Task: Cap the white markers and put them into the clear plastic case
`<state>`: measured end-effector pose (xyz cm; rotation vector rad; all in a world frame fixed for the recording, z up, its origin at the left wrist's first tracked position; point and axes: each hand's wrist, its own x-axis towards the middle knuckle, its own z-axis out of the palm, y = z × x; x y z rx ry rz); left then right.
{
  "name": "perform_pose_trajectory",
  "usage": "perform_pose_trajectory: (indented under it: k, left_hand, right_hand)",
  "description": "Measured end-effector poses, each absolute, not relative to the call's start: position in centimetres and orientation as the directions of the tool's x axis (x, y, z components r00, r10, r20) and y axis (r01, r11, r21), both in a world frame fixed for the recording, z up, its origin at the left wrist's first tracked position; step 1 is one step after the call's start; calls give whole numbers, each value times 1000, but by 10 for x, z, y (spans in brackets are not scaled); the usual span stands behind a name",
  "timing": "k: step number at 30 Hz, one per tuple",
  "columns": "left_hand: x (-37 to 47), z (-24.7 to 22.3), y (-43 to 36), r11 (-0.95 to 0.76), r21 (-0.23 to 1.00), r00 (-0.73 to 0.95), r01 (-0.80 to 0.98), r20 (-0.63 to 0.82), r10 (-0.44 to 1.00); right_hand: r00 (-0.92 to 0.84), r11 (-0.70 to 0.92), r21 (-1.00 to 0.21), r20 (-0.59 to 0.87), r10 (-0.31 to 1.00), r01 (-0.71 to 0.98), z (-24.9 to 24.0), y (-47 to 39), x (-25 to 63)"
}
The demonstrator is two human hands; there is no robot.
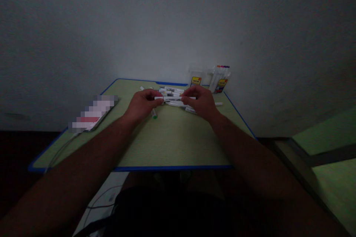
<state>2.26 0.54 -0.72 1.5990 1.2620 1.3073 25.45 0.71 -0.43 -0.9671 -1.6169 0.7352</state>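
Note:
A white marker pen [172,98] lies level between my two hands, above the far middle of the table. My left hand [143,103] pinches its left end between thumb and fingers. The right end is pinched by my right hand [200,100]. Behind and below it, several white markers [170,91] lie in a loose pile, partly hidden by my hands. One marker with a green end [154,114] lies just right of my left hand. Another, with a yellowish tip [219,104], sticks out past my right hand.
A clear marker case [196,77] stands at the back of the blue-edged table [172,144]. Right of it is a second case holding coloured-end markers [221,79]. A blurred-out flat device [96,113] with a cable [59,150] lies on the left. The wall rises behind.

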Motion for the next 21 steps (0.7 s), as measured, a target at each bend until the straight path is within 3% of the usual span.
perform_pose_trajectory:
  k: [3,13,21]
  left_hand:
    - [22,-8,6,-280,891,20,358,292,956]
    - [18,-17,13,-305,839,71,450,306,949]
    - [19,-20,14,-339,858,72,385,339,938]
  right_hand:
    - [-129,498,-832,481,867,244,-1,3,253]
    - [-259,520,-849,484,836,93,-2,1,247]
    - [-185,493,-849,462,867,192,1,0,251]
